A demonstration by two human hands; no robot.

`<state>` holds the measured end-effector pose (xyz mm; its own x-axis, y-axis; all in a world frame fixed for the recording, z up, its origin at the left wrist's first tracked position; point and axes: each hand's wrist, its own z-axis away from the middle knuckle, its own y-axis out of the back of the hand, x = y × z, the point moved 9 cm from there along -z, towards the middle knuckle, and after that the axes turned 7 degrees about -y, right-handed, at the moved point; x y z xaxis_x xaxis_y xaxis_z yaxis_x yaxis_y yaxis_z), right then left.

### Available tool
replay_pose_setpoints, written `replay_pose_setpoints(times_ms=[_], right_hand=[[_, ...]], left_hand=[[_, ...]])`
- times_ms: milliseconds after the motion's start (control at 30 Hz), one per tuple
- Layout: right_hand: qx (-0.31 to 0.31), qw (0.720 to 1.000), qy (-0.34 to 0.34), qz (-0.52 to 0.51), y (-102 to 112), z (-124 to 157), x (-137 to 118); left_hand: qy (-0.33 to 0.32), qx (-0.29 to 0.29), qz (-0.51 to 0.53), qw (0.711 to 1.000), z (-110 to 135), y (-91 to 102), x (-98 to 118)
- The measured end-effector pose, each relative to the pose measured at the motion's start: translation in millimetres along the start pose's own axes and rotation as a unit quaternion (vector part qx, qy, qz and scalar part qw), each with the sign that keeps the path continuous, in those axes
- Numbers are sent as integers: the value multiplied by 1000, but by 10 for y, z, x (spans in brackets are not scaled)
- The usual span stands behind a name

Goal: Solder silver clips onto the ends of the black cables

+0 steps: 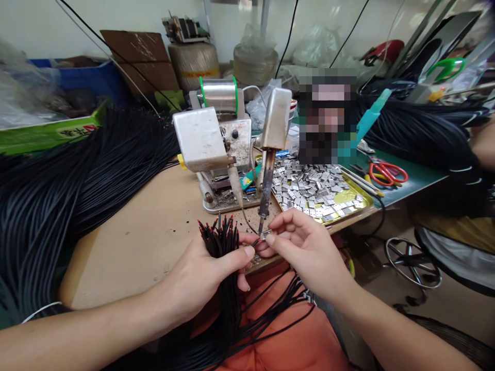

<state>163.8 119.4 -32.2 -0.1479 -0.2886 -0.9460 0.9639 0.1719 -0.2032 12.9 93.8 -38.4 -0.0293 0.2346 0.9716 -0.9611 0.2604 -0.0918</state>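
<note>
On my wooden bench (127, 247), a mass of black cable (50, 206) spreads across the left side, and a gold tray (350, 200) of small metal tabs (309, 188) sits ahead, near a solder spool (219, 96). My left hand (204, 273) grips an upright bundle of red-tipped black wires (220, 247). My right hand (305, 252) pinches one metal tab (265, 235) between thumb and fingers, just at a wire end (255, 240). Close beside them, the soldering iron's tip (261, 224) points down.
</note>
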Motion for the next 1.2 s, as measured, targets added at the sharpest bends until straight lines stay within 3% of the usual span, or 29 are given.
replay_pose_setpoints(times_ms=[1200], right_hand=[[-1, 999, 12, -29, -10, -5, 79]], left_hand=[[5, 18, 55, 998, -55, 1, 20]])
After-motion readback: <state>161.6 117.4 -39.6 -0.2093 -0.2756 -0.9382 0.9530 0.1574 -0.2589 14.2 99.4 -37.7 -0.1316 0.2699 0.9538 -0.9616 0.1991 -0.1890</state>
